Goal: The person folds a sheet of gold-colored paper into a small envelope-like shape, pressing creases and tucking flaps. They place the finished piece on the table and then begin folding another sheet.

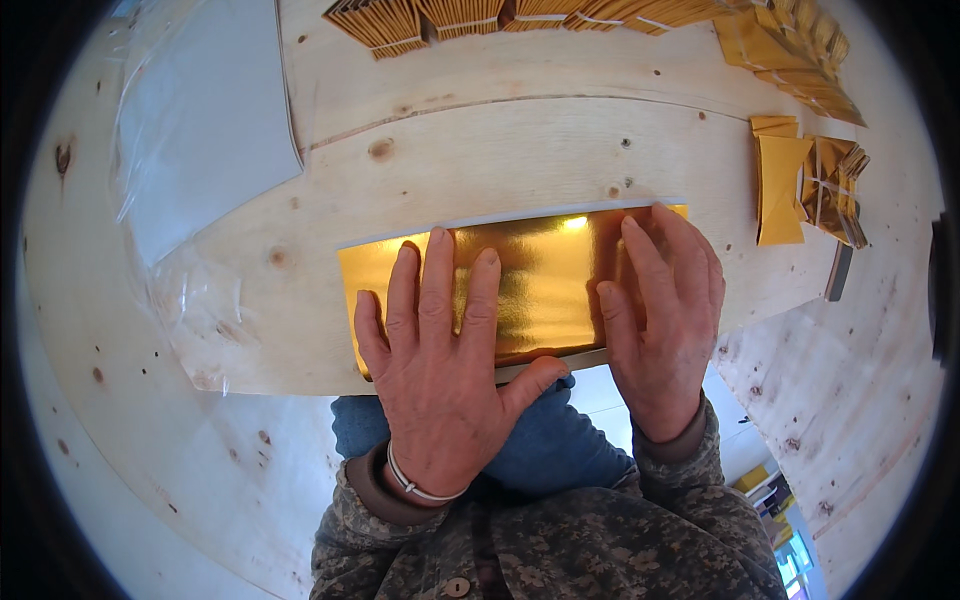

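Note:
A shiny gold foil sheet (545, 285) lies on the wooden table at its near edge, in front of my body. A thin white strip shows along its far edge, so it looks folded over. My left hand (440, 360) rests flat on its left half, fingers spread and the thumb reaching past the near edge. On the right end, my right hand (665, 310) presses with its fingers stretched and apart, its fingertips near the far right corner. Neither hand grips anything. The palms hide parts of the sheet's near side.
A stack of white sheets (205, 120) in clear plastic wrap (200, 330) lies at the left. Bundles of gold envelopes (460, 15) tied with white bands line the far edge. More gold envelopes (782, 185) lie at the right, close to a narrow dark bar (838, 272).

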Demonstrator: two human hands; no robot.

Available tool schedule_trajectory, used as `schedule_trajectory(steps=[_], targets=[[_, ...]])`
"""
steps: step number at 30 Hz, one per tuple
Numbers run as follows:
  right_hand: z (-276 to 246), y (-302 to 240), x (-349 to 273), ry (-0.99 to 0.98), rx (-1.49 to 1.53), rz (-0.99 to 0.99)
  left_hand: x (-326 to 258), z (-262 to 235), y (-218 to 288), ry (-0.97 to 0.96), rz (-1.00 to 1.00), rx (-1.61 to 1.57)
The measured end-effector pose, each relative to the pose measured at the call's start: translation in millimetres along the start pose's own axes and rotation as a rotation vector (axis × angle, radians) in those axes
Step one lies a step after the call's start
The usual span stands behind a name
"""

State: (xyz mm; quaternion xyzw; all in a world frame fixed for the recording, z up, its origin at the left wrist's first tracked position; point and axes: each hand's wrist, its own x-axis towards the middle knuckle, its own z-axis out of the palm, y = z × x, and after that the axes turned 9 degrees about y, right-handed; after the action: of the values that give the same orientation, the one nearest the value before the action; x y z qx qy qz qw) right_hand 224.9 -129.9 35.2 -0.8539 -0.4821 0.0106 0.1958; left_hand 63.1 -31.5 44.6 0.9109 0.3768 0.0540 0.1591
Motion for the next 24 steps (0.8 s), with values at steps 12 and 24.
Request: schedule_trajectory(steps=[12, 24], targets=[[0.5, 0.0, 0.0, 0.027, 0.001, -0.013, 0.2, -4.2, -0.4, -0.073, -0.006, 0.048], [1.4, -0.3, 0.0, 0.020, 0.001, -0.003, 0.0, -3.2, -0.8, -0.068, 0.008, 0.063]])
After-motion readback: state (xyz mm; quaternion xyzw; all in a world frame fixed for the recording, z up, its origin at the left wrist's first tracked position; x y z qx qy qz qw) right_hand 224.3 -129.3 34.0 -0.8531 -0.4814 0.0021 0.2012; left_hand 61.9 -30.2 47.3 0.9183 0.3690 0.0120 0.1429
